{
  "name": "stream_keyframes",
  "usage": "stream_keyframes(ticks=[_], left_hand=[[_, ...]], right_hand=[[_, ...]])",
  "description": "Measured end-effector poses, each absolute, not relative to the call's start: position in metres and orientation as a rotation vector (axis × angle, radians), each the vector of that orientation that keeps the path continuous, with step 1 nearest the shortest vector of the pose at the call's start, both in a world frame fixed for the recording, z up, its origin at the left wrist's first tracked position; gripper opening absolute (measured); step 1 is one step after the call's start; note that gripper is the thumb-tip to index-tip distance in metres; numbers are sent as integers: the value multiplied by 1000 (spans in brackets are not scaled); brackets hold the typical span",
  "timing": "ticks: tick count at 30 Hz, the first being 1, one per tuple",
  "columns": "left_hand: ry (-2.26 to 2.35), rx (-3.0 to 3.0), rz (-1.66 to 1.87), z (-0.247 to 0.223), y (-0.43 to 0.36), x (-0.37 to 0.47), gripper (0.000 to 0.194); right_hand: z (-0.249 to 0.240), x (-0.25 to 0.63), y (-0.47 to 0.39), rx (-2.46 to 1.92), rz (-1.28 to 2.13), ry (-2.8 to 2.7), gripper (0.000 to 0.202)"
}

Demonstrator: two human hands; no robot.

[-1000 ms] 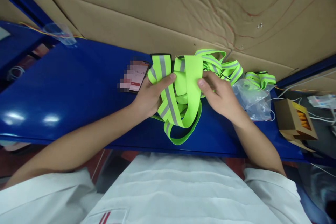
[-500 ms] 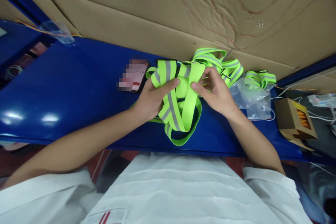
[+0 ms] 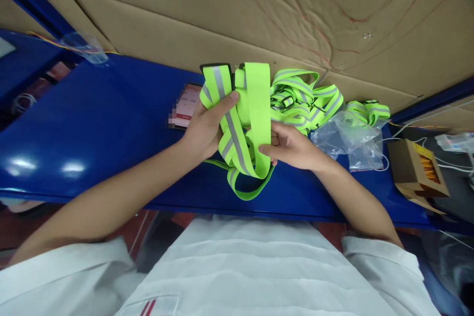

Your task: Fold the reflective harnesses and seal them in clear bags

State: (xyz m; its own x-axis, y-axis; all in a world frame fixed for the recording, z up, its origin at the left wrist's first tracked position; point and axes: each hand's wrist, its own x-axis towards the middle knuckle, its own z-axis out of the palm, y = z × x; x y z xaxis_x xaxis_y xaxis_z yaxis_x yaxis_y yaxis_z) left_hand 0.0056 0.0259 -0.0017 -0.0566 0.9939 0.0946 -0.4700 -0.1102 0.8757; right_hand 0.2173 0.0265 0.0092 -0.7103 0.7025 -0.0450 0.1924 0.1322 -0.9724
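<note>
A neon-green reflective strap (image 3: 232, 131) with grey stripes and black buckles hangs in loops between my hands, above the blue table. My left hand (image 3: 207, 126) is closed on its folded upper part, thumb across the front. My right hand (image 3: 287, 145) pinches a wide plain green band of the same strap, lower down, thumb in front and fingers behind. The lowest loop droops toward the table's front edge. Behind my right hand lies a pile of similar straps (image 3: 296, 94); part of it is hidden by the held one.
A phone (image 3: 187, 104) lies left of my left hand. Clear plastic bags (image 3: 346, 138) and another bundled strap (image 3: 366, 111) are at the right, beside an open cardboard box (image 3: 416, 168). A clear cup (image 3: 87, 48) stands far left. A cardboard wall (image 3: 185, 10) bounds the blue table (image 3: 92, 123).
My left hand has lifted the strap's upper end and shifted slightly left. My right hand has slid down the wide band. The phone is now more covered.
</note>
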Motion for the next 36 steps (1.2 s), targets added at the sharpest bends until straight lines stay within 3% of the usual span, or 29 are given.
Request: stream_keyframes(ticks=[4, 7, 12, 17, 21, 25, 32, 36], left_hand=[[760, 877, 1491, -2, 22, 9, 23], [749, 834, 1459, -2, 21, 10, 23], [705, 773, 1544, 4, 23, 8, 16], [647, 770, 1504, 5, 29, 5, 14], [701, 766, 1422, -3, 33, 3, 26], [732, 772, 1299, -10, 30, 4, 35], [770, 839, 1384, -4, 20, 7, 39], [785, 851, 1474, 1, 19, 8, 33]], right_hand=[[10, 213, 21, -893, 1098, -2224, 14], [9, 210, 22, -766, 898, -2269, 17], [7, 213, 30, -656, 1159, -1952, 23], [22, 217, 30, -723, 1596, -1608, 47], [28, 220, 30, -773, 1854, -1537, 70], [27, 223, 29, -733, 2044, -1559, 63], [19, 226, 38, -612, 1683, -1879, 45], [17, 227, 45, -835, 1438, -1933, 57]])
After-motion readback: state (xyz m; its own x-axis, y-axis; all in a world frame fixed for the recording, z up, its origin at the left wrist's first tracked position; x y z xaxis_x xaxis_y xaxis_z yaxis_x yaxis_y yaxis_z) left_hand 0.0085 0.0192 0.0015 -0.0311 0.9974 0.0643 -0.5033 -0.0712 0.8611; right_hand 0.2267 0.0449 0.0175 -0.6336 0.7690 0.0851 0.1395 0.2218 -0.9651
